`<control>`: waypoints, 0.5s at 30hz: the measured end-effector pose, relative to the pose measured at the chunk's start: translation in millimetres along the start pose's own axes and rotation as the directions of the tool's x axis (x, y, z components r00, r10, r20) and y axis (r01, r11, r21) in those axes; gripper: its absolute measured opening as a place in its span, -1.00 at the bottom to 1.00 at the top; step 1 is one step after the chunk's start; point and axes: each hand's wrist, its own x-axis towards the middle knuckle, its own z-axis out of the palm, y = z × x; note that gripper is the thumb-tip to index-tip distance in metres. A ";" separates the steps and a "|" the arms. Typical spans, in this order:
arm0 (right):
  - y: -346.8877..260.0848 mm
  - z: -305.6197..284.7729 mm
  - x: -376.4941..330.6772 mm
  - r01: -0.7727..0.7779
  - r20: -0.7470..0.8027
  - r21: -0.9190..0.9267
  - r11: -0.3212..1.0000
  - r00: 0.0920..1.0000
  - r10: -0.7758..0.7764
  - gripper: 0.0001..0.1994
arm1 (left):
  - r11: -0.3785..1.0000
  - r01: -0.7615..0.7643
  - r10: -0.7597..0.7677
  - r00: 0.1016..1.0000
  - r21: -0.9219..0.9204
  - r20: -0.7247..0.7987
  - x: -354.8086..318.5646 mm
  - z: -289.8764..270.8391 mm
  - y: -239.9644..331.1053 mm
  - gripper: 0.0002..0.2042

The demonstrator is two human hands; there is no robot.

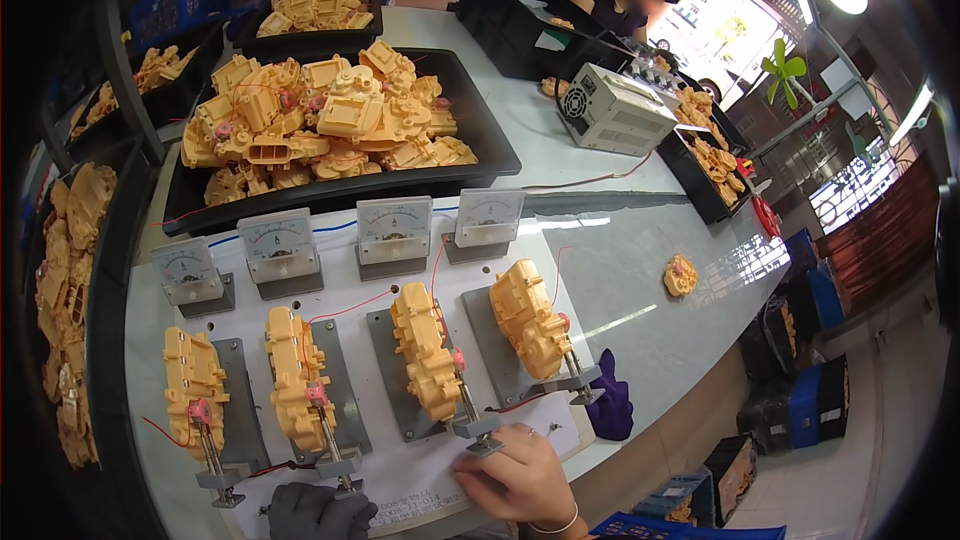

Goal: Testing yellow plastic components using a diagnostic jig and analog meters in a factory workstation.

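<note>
Four yellow plastic gearbox-like housings sit on grey fixture plates: the leftmost housing (194,380), the second housing (292,370), the third housing (425,350) and the rightmost housing (527,318). Each has a pink part and a metal clamp at its near end. My left hand (318,513), in a dark grey glove, is curled against the second clamp (340,464); its fingers are partly cut off by the lower edge. Bare and bent at the fingers, my right hand (522,478) is closed beside the third clamp (477,426). What either hand grips is hidden.
Several analog meters (277,245) stand behind the fixtures, with red wires nearby. A black tray (490,135) heaped with housings lies beyond. A purple glove-like item (611,402) and a loose yellow part (680,276) lie right. A power supply (618,112) stands farther back, near another person (625,0).
</note>
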 end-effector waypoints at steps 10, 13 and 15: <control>0.0 -0.7 0.2 0.008 0.006 0.001 1.000 1.000 -0.008 -0.86 | 1.000 0.028 -0.028 1.000 0.009 -0.006 -2.7 1.1 -1.7 -0.87; -1.0 -0.9 1.1 0.013 -0.007 0.011 1.000 1.000 -0.012 -0.86 | 0.999 0.046 -0.047 0.999 0.006 0.012 -3.1 1.3 -2.0 -0.87; -0.9 -1.4 1.2 0.012 0.000 0.003 1.000 1.000 -0.012 -0.86 | 0.999 0.043 -0.043 0.999 0.003 0.003 -2.3 1.3 -1.7 -0.87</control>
